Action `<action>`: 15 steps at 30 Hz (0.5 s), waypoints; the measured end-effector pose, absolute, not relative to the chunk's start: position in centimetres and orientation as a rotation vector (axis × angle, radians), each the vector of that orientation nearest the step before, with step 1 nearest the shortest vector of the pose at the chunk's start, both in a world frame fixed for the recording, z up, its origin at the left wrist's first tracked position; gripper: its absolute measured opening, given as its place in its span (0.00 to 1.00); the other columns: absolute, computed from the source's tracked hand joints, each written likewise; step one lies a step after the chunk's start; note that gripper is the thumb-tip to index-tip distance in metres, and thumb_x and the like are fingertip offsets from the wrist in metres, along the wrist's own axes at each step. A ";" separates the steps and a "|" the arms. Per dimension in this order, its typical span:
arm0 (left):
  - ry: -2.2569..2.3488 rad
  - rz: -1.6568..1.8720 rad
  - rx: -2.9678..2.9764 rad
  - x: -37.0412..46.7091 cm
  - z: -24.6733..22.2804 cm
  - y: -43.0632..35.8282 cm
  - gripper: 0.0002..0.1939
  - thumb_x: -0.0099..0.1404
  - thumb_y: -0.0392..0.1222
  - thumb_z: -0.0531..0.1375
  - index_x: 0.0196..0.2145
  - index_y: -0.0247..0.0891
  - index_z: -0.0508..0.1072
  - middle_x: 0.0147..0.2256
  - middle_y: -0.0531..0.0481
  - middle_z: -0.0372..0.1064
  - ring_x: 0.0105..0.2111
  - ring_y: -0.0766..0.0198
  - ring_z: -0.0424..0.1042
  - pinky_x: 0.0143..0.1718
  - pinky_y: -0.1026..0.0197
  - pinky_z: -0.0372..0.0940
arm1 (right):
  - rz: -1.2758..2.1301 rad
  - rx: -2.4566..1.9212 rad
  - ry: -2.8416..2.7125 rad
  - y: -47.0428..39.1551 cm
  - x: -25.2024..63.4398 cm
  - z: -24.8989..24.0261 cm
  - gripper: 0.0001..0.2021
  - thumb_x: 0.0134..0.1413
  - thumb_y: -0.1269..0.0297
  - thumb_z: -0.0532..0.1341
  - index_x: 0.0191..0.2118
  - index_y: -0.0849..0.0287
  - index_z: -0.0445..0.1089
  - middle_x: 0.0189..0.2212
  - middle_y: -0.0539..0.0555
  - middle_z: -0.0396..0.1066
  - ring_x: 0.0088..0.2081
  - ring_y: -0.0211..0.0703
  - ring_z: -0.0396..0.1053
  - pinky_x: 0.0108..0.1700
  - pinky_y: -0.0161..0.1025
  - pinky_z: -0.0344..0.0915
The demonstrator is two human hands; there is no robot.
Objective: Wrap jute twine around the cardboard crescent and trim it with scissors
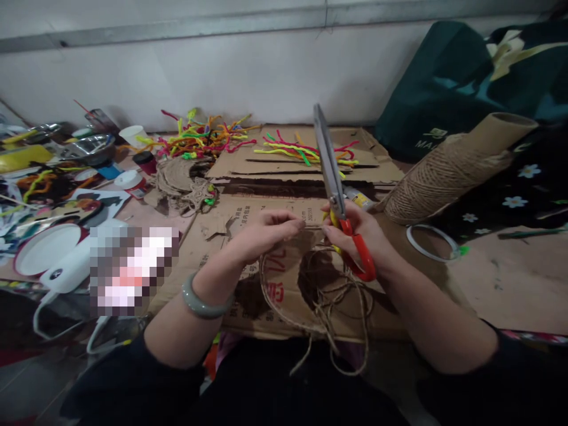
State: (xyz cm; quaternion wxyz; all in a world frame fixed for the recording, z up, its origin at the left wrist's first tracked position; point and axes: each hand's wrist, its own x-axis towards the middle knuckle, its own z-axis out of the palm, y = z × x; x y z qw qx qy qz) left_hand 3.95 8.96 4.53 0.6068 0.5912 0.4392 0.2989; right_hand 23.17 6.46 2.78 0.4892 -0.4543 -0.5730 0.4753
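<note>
My left hand (276, 232) is closed, its thumb and fingers pinching jute twine wound on a hoop. My right hand (355, 228) holds a pair of scissors (328, 157) with red and yellow handles, blades pointing up and away. Its thumb and finger also pinch the twine just right of my left fingertips. Below both hands hangs the twine-wrapped hoop (270, 294), its lower edge over the front of the cardboard. Loose jute twine (346, 302) trails in loops from the hoop's right side. How the fingers grip the strand is partly hidden.
Cardboard (208, 236) covers the middle of the table. A jute twine spool (437, 177) stands at right beside a white ring (432, 242) and a dark green bag (426, 89). Colourful pipe cleaners (208, 136) lie behind. A white glue gun-like device (73, 269) and paint pots crowd the left.
</note>
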 end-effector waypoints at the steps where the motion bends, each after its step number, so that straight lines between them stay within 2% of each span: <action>1: 0.985 0.670 1.365 4.0 4.5 8.9 0.10 0.54 0.47 0.66 0.29 0.37 0.77 0.22 0.55 0.68 0.22 0.71 0.63 0.24 0.66 0.58 | 1.161 -1.092 -1.435 6.4 23.0 2.8 0.15 0.42 0.66 0.65 0.39 0.55 0.64 0.23 0.42 0.60 0.22 0.30 0.57 0.24 0.33 0.58; 4: 0.939 0.650 1.353 4.1 4.6 8.8 0.10 0.53 0.46 0.66 0.25 0.35 0.75 0.21 0.55 0.67 0.21 0.71 0.62 0.24 0.66 0.58 | 1.198 -1.084 -1.491 6.1 22.8 2.9 0.15 0.43 0.66 0.65 0.40 0.56 0.65 0.24 0.43 0.61 0.23 0.31 0.59 0.25 0.34 0.60; 8: 0.980 0.659 1.405 4.1 4.7 8.8 0.08 0.54 0.45 0.65 0.25 0.37 0.76 0.21 0.54 0.67 0.21 0.70 0.61 0.23 0.66 0.57 | 1.240 -1.140 -1.365 6.0 23.1 3.1 0.16 0.44 0.61 0.66 0.40 0.55 0.64 0.27 0.45 0.64 0.24 0.33 0.64 0.27 0.36 0.65; 15: 0.980 0.658 1.397 4.1 4.6 8.8 0.11 0.54 0.48 0.66 0.25 0.37 0.76 0.21 0.54 0.68 0.22 0.71 0.62 0.24 0.66 0.58 | 1.203 -1.070 -1.407 6.3 23.5 3.1 0.17 0.42 0.63 0.66 0.40 0.54 0.63 0.24 0.44 0.63 0.23 0.32 0.62 0.27 0.36 0.63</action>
